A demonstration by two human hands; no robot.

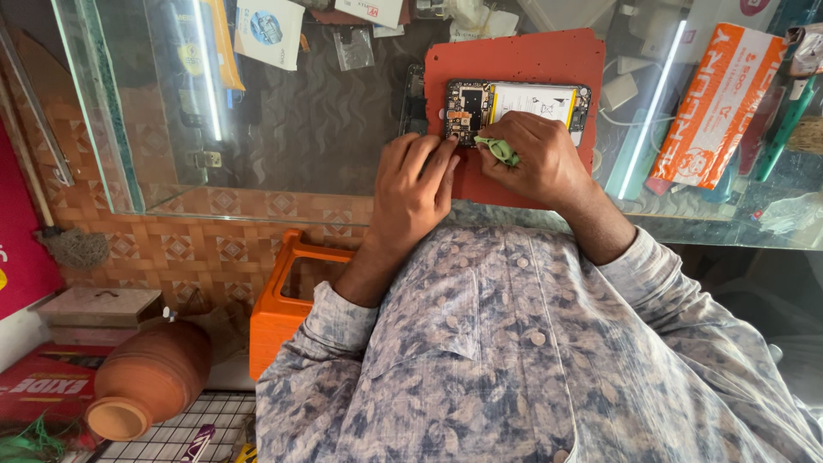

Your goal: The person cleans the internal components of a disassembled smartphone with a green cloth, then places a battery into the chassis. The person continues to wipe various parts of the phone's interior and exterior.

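One opened phone (517, 111) lies on one red mat (514, 60), with one green cloth (499, 150) and two hands on it. There is one orange box (716, 107), one clay pot (147, 379) and one orange stool (287, 313).

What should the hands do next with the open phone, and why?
Probably wipe the green cloth across the circuit board: the right hand already pinches it beside the opened phone, while the left hand steadies the phone's edge on the red mat.
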